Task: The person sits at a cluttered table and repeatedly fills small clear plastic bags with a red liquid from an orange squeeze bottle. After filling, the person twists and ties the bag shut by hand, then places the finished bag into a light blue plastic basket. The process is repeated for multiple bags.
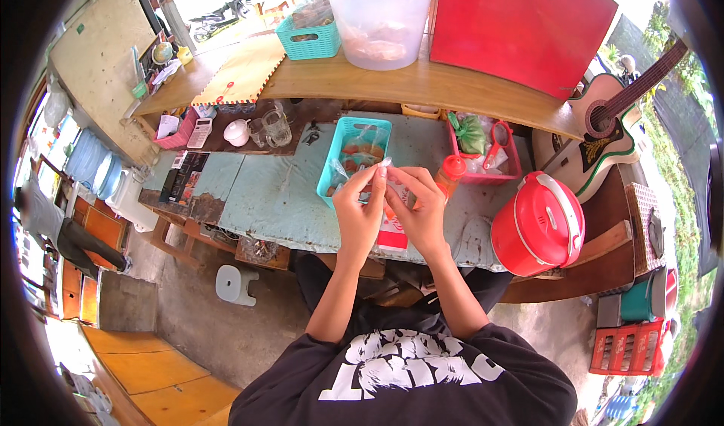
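Note:
Both hands meet above the near part of the blue-grey table [279, 192], with fingertips pinched together. My left hand [360, 209] and my right hand [419, 207] grip a small whitish bit of clear plastic [387, 162] between thumbs and fingers; its full shape is hidden. Just behind my left hand is a turquoise basket [330, 158] holding clear plastic bags with brownish contents. Below and between my wrists lies a red-and-white packet [392, 239], partly covered by the hands. To the right of my right hand stands a red squeeze bottle [452, 170].
A pink basket [514, 168] holds a green bag and red-handled scissors [496, 143]. A red lidded container [537, 226] stands at the right, near a guitar [603, 121]. Glass mugs [277, 128] sit far left. A raised wooden shelf [324, 85] carries a translucent tub [381, 26].

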Motion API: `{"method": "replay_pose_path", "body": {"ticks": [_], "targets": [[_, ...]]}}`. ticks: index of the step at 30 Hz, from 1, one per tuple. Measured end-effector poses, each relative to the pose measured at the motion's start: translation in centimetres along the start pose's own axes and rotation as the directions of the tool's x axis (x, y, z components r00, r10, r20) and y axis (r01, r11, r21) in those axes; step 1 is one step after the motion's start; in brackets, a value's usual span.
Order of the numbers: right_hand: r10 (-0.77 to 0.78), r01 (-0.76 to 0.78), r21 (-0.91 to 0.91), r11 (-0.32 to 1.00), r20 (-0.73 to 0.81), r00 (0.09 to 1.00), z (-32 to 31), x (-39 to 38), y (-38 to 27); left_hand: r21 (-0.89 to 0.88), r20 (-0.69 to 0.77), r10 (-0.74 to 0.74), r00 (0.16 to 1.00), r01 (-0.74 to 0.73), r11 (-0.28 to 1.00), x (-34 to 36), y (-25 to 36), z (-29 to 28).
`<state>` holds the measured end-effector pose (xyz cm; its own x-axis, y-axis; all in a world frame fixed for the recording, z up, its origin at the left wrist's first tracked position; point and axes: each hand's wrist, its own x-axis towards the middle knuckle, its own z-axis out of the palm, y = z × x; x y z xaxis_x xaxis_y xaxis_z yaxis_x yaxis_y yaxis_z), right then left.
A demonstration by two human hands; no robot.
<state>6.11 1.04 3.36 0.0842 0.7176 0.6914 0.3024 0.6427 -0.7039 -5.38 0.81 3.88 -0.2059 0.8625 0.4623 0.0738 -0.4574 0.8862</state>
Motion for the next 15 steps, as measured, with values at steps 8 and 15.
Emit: {"method": "replay_pose_path", "body": {"ticks": [8,15], "targets": [[0.272,-0.29,0.222,0.931,0.107,0.956,-1.1,-0.3,1.2,0.106,0.072,0.153,0.986,-0.16,0.981,0.1,-0.2,-0.2],[0.249,-0.279,0.225,0.934,0.151,0.957,-2.1,-0.3,2.0,0.106,0.211,0.22,0.952,-0.246,0.963,0.7,0.0,-0.5]]}}
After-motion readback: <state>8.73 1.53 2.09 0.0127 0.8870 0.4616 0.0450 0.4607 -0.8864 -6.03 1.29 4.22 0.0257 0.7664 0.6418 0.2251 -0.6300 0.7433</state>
